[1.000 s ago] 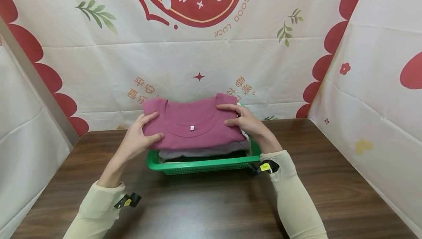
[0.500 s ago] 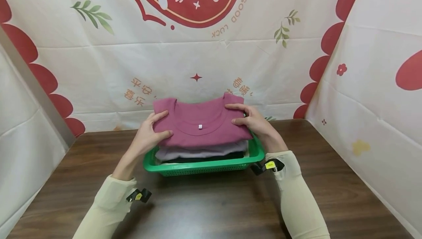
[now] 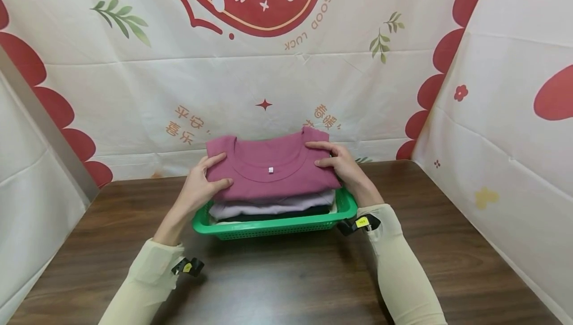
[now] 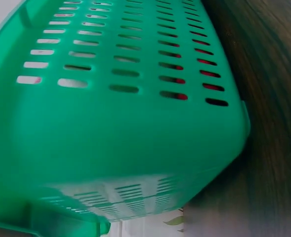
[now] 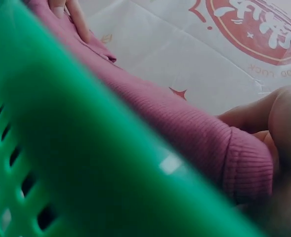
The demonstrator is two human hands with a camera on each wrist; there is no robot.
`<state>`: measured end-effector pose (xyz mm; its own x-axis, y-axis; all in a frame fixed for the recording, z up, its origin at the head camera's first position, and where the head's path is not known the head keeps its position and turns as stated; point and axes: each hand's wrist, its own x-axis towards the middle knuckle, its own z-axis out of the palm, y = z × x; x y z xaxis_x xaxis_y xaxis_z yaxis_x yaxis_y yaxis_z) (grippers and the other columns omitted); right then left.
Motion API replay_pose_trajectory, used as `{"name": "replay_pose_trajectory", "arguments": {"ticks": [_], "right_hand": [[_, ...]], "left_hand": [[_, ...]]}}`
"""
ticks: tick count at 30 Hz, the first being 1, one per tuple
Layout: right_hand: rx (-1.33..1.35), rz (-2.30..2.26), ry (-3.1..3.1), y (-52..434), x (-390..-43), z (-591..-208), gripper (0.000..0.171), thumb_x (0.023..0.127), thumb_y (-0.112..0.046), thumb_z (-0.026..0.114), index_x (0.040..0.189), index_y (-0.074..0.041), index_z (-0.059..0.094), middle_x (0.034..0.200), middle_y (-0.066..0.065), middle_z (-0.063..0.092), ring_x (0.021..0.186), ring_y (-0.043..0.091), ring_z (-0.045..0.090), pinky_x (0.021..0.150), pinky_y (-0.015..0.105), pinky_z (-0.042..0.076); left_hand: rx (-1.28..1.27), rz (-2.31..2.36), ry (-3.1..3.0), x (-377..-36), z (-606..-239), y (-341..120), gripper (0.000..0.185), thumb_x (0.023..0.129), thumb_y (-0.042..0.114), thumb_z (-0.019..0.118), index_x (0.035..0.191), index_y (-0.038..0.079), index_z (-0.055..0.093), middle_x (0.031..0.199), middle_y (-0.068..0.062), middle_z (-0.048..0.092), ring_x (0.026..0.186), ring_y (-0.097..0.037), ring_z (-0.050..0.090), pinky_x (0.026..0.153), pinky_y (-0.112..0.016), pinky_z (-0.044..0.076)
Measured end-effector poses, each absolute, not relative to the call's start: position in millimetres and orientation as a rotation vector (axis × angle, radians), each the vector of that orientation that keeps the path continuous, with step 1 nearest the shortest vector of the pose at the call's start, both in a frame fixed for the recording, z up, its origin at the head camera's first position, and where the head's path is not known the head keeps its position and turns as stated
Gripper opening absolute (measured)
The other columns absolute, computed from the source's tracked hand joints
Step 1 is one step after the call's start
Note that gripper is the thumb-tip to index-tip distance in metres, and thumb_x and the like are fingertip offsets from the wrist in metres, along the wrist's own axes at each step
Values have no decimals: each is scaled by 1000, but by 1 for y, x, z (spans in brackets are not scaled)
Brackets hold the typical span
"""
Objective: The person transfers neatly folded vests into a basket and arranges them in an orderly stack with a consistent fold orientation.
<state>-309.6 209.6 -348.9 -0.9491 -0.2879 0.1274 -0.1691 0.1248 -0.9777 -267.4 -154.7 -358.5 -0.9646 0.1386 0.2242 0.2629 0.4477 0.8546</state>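
Observation:
A folded mauve shirt (image 3: 268,183) with a round neckline and small white label tops a stack of clothes in a green plastic basket (image 3: 273,226). My left hand (image 3: 197,185) holds its left side, thumb and index finger lying on top; the other fingers are hidden. At the right side, my right hand (image 3: 346,168) grips it the same way. The right wrist view shows the shirt's ribbed edge (image 5: 249,165) against that hand. Under the shirt, a lilac garment (image 3: 273,206) and a black one (image 3: 277,214) show. Only the basket's slotted side (image 4: 135,128) fills the left wrist view.
The basket stands toward the back of a dark wooden table (image 3: 277,280). A white printed cloth (image 3: 250,86) hangs close behind it, and another printed cloth (image 3: 501,131) borders the table's right side.
Both hands have brought the mauve shirt a little to the right over the basket, the left hand shifting most. In the last half second they have hardly moved; the view has drifted slightly.

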Motion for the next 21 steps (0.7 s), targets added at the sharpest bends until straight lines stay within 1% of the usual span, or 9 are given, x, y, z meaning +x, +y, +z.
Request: {"name": "replay_pose_trajectory", "arguments": {"ticks": [6, 12, 16, 21], "right_hand": [[-462, -1999, 2235, 210, -310, -352, 53, 95, 0, 61, 148, -3, 55, 157, 14, 43, 128, 23, 52, 88, 22, 55], [-460, -2010, 2187, 212, -311, -357, 53, 97, 0, 59, 149, -4, 54, 158, 14, 42, 126, 19, 54, 89, 24, 56], [-452, -2035, 2171, 211, -311, -358, 53, 96, 0, 60, 148, -5, 55, 156, 12, 44, 125, 18, 56, 88, 24, 57], [-461, -2034, 2176, 210, -311, -358, 53, 95, -1, 62, 147, -4, 56, 155, 15, 45, 121, 16, 58, 86, 24, 57]], "left_hand": [[-352, -1547, -2585, -270, -362, -155, 72, 89, 14, 76, 156, 11, 47, 160, -16, 40, 128, -31, 46, 106, -46, 41], [-349, -1473, -2622, -273, -366, -154, 71, 90, 15, 75, 156, 12, 48, 158, -16, 42, 129, -33, 47, 108, -51, 42], [-332, -1452, -2627, -273, -367, -154, 71, 90, 16, 74, 155, 14, 48, 157, -16, 43, 129, -33, 47, 109, -52, 41], [-323, -1429, -2625, -272, -366, -154, 69, 89, 17, 74, 154, 13, 50, 154, -17, 46, 128, -33, 47, 109, -53, 40]]}}
